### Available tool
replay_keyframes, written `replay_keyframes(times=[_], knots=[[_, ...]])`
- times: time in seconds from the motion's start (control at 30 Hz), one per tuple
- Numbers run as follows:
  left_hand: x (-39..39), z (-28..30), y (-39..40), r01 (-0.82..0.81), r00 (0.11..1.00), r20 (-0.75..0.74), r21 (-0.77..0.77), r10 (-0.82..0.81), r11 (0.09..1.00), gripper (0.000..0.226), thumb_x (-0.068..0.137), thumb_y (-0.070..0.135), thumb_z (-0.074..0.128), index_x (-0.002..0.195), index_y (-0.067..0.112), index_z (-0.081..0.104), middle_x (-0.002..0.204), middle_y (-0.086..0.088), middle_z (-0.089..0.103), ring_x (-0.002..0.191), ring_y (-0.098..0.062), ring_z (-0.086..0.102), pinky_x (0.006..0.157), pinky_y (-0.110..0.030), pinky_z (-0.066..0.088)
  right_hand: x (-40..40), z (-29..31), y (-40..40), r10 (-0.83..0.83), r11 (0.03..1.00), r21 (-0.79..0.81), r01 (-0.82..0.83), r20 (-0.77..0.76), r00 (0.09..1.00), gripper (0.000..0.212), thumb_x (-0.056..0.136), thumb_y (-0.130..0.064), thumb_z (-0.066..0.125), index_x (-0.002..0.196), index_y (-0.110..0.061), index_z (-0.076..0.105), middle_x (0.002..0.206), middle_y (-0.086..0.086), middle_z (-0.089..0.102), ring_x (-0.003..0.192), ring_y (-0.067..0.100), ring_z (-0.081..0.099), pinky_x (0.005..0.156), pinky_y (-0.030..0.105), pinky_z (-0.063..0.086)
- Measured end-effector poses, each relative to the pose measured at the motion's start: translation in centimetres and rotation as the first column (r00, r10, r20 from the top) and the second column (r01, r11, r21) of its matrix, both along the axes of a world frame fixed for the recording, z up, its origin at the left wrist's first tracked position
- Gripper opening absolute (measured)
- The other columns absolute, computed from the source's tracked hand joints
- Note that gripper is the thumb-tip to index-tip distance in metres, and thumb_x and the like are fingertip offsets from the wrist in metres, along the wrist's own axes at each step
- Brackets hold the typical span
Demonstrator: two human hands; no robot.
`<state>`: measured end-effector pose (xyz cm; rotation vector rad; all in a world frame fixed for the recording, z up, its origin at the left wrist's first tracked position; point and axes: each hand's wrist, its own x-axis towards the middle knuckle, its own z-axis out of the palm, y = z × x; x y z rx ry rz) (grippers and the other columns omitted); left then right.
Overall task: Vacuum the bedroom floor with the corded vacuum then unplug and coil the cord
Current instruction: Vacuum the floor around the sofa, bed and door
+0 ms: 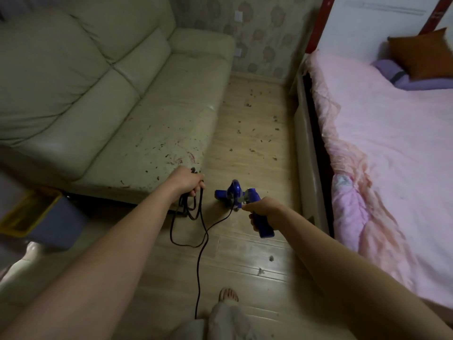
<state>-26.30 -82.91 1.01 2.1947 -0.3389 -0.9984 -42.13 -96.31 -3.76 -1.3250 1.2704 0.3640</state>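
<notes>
Near the sofa [122, 106], our left hand [187, 180] grips the black cord [196, 227]; our right hand [266, 212] holds the blue vacuum [235, 192].

cord [199, 244]: its near end runs behind the trouser leg below the hands; the plug cannot be seen.
left hand [188, 180]: fingers curl under the cord loops, fingertips hidden.
vacuum [241, 197]: the right hand [266, 213] covers the middle of the handle; the floor head beyond the hand is too small to make out.
sofa [98, 94]: cut off by the left and top edges, left of the left hand.
bed [392, 143]: cut off by the right edge.
yellow bin [29, 214]: blurred, contents unclear.
</notes>
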Motion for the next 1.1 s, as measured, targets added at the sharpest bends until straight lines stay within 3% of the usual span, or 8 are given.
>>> replay_keyframes(times=[0.17,0.3,0.43,0.57,0.67,0.77,1.0,1.1], knots=[[-3.6,1.9,3.3,0.088,0.996,-0.003,-0.014,-0.088,0.996,0.027,0.098,0.018,0.048,0.09,0.001,0.069,0.055,0.002,0.054,0.049,-0.009,0.046,0.039,-0.015,0.039,-2.7,2.1,4.5,0.021,1.0,-0.014,-0.022,-0.053,0.998,0.041,0.091,-0.015,0.065,0.125,0.002,0.049,0.091,0.014,0.057,0.067,0.02,0.055,0.058,0.03,0.049],[-5.9,3.6,5.1,0.154,0.988,0.012,-0.056,-0.153,0.987,0.029,0.099,0.02,0.047,0.094,0.002,0.068,0.059,0.002,0.053,0.051,-0.008,0.047,0.041,-0.016,0.041,-4.7,3.0,7.5,-0.023,1.0,-0.01,0.022,-0.051,0.998,0.033,0.09,-0.014,0.067,0.115,0.002,0.053,0.095,0.014,0.057,0.081,0.022,0.057,0.085,0.033,0.053],[-7.2,4.8,6.1,0.163,0.987,0.026,-0.096,-0.161,0.982,0.03,0.099,0.019,0.047,0.099,-0.002,0.068,0.059,0.001,0.054,0.051,-0.01,0.047,0.044,-0.017,0.042,-6.2,3.5,11.0,-0.073,0.997,-0.008,0.073,-0.008,0.997,0.031,0.085,-0.014,0.072,0.106,-0.002,0.053,0.107,0.015,0.059,0.094,0.025,0.059,0.093,0.037,0.052],[-7.9,5.3,6.4,0.166,0.986,0.036,-0.103,-0.163,0.981,0.03,0.099,0.019,0.047,0.1,-0.002,0.067,0.058,0.001,0.053,0.05,-0.01,0.046,0.036,-0.012,0.04,-6.7,3.4,13.4,-0.16,0.987,0.01,0.159,0.052,0.986,0.024,0.086,-0.01,0.069,0.087,-0.006,0.046,0.097,0.012,0.057,0.101,0.025,0.058,0.1,0.041,0.048],[-7.8,5.0,6.6,0.171,0.985,0.037,-0.09,-0.168,0.981,0.031,0.1,0.022,0.047,0.099,-0.002,0.068,0.059,0.001,0.053,0.05,-0.009,0.047,0.04,-0.015,0.042,-5.7,2.7,14.4,-0.204,0.979,0.037,0.201,0.086,0.975,0.023,0.089,-0.009,0.066,0.101,-0.004,0.046,0.085,0.011,0.051,0.103,0.025,0.06,0.098,0.039,0.049],[-7.3,4.4,6.8,0.161,0.987,0.039,-0.077,-0.159,0.984,0.033,0.1,0.022,0.047,0.1,-0.003,0.069,0.059,0.0,0.052,0.049,-0.01,0.047,0.044,-0.017,0.043,-4.6,1.5,15.5,-0.221,0.975,0.057,0.217,0.088,0.971,0.052,0.088,-0.011,0.067,0.131,-0.003,0.039,0.087,0.011,0.055,0.081,0.02,0.061,0.079,0.031,0.053],[-6.4,3.0,5.1,0.15,0.989,0.027,-0.068,-0.149,0.986,0.033,0.099,0.022,0.048,0.097,-0.003,0.069,0.059,-0.002,0.051,0.05,-0.01,0.046,0.048,-0.019,0.044,-3.5,0.3,12.8,-0.307,0.951,0.018,0.308,0.144,0.941,0.056,0.092,-0.007,0.061,0.14,-0.003,0.033,0.082,0.009,0.049,0.066,0.015,0.052,0.057,0.025,0.045],[-5.7,2.4,3.8,0.137,0.991,0.015,-0.061,-0.136,0.989,0.031,0.099,0.02,0.047,0.099,-0.002,0.068,0.057,0.0,0.053,0.049,-0.009,0.045,0.044,-0.017,0.043,-2.3,-0.6,10.5,-0.321,0.946,0.01,0.323,0.147,0.936,0.053,0.092,-0.007,0.06,0.138,-0.003,0.034,0.1,0.013,0.054,0.07,0.016,0.053,0.057,0.026,0.046]])
